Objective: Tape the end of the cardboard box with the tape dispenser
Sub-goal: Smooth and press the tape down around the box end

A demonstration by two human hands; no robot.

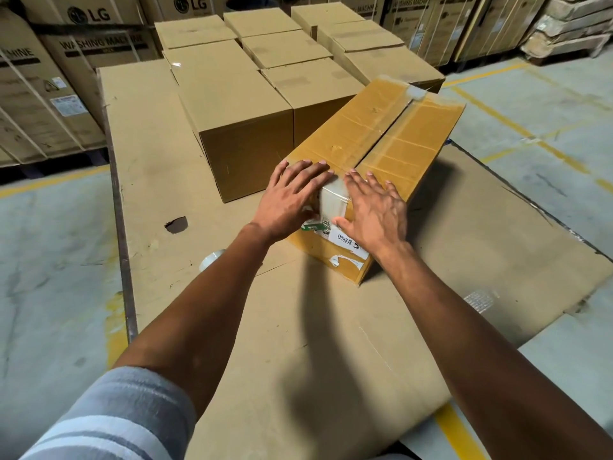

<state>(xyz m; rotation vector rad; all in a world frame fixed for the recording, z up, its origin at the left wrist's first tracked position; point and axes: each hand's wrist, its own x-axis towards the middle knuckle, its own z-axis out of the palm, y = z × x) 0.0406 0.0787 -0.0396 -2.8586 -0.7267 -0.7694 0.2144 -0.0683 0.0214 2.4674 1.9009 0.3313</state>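
A yellowish cardboard box (391,137) lies on flat cardboard sheets, its taped centre seam running away from me. Clear tape (333,197) wraps over its near top edge and down the near end face. My left hand (292,197) lies flat with spread fingers on the near left corner, beside the tape. My right hand (374,210) presses flat on the near right part, thumb on the end face by a white label. A roll of clear tape (212,258) sits on the sheet left of my left forearm, partly hidden by it.
Several plain brown boxes (238,121) stand in rows behind and left of the box. Large washing-machine cartons (83,44) line the back. The cardboard sheet (331,343) covers the concrete floor (49,260), with yellow floor lines at right.
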